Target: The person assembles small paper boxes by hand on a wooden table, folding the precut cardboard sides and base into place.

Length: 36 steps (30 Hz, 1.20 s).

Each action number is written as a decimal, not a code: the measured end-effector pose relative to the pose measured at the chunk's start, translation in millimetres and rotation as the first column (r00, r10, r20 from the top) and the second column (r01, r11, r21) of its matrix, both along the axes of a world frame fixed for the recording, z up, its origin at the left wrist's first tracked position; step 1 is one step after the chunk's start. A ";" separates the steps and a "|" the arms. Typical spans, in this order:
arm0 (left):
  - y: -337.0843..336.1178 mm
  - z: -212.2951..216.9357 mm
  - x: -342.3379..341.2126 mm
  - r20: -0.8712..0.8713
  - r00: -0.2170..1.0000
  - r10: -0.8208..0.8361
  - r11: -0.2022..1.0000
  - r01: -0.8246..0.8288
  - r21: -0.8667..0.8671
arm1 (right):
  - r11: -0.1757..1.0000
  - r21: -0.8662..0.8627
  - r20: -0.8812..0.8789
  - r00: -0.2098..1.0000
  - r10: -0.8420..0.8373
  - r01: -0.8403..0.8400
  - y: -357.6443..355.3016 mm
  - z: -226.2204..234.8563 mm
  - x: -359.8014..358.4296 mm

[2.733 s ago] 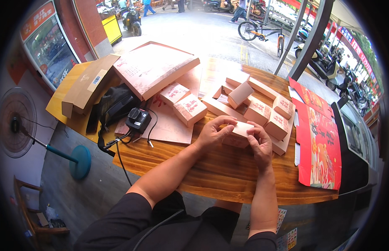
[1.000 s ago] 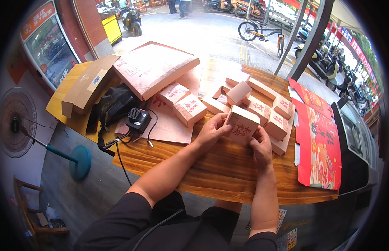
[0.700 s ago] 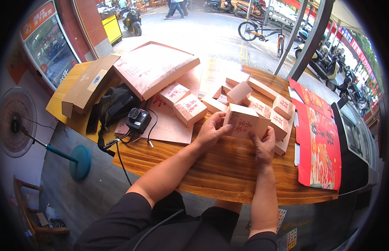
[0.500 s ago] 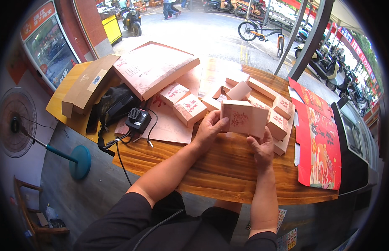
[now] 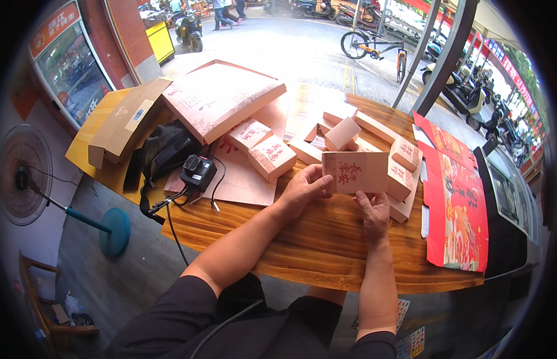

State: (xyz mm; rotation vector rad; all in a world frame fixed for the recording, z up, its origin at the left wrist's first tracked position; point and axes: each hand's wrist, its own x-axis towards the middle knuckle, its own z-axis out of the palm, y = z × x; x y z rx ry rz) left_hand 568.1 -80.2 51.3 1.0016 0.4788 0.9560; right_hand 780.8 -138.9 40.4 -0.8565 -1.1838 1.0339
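A small pale pink cardboard box (image 5: 371,170) with red lettering is held up over the wooden table, its printed face turned toward me. My left hand (image 5: 302,190) pinches its left edge, thumb in front. At the lower right edge, my right hand (image 5: 373,214) grips it with the thumb on the front and fingers behind. Just beyond it lies a larger pink tray (image 5: 374,127) with small boxes in it, one of them (image 5: 343,133) sitting tilted. Two more small pink boxes, a near one (image 5: 272,157) and a far one (image 5: 249,133), rest together left of my hands.
A big shallow pink box (image 5: 224,99) leans on the pile at the back left, beside a brown carton (image 5: 126,119). A black device with cables (image 5: 197,172) and a black bag (image 5: 167,146) sit near it. Red flattened packaging (image 5: 455,203) covers the table's right end.
The held box has turned from a slant to nearly level, its printed face squarer to me. Both hands have shifted slightly with it. People in the street have walked a little left.
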 end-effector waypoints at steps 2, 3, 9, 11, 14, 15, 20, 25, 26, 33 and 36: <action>-1.3 1.8 -0.1 -0.011 1.000 0.000 1.000 0.000 -0.009 | 1.000 0.002 -0.029 0.999 -0.025 0.025 -1.0 3.4 -2.6; -1.8 2.3 -0.5 -0.017 1.000 0.001 1.000 -0.002 -0.014 | 0.999 0.002 -0.044 0.998 -0.037 0.037 -1.8 8.5 -6.2; -1.7 3.0 -3.0 -0.086 0.996 -0.022 1.000 0.022 0.002 | 0.991 -0.058 0.005 0.992 -0.124 0.124 2.3 17.1 -7.3; -0.6 1.2 -2.1 -0.078 0.996 -0.034 0.999 0.033 -0.009 | 0.988 -0.073 -0.002 0.991 -0.137 0.136 4.7 5.1 0.2; 0.2 0.6 -2.4 -0.066 0.996 -0.052 0.998 0.051 -0.021 | 0.988 -0.082 -0.043 0.990 -0.137 0.133 6.5 2.2 1.3; 0.1 0.9 -2.3 -0.060 0.996 -0.060 0.998 0.059 -0.024 | 0.988 -0.081 -0.060 0.989 -0.136 0.131 6.5 2.5 1.3; -1.8 3.4 -1.5 -0.050 0.995 -0.091 0.995 0.089 -0.043 | 0.989 -0.042 -0.083 0.986 -0.142 0.139 7.5 -2.6 5.7; -1.8 1.4 -3.9 0.077 0.984 -0.163 0.983 0.169 -0.074 | 0.976 -0.125 -0.224 0.953 -0.203 0.178 3.1 14.3 0.2; -0.8 -1.0 -3.9 0.076 0.982 -0.172 0.982 0.177 -0.065 | 0.977 -0.128 -0.246 0.949 -0.199 0.172 4.9 10.4 3.4; 1.0 -3.7 4.9 0.038 0.997 0.066 0.989 -0.071 0.131 | 0.988 -0.087 -0.312 0.938 -0.151 0.130 2.2 14.3 1.9; -2.8 4.3 -0.5 -0.054 0.969 0.239 0.968 -0.234 0.089 | 0.998 -0.019 -0.330 0.942 -0.062 0.059 -0.1 12.7 4.1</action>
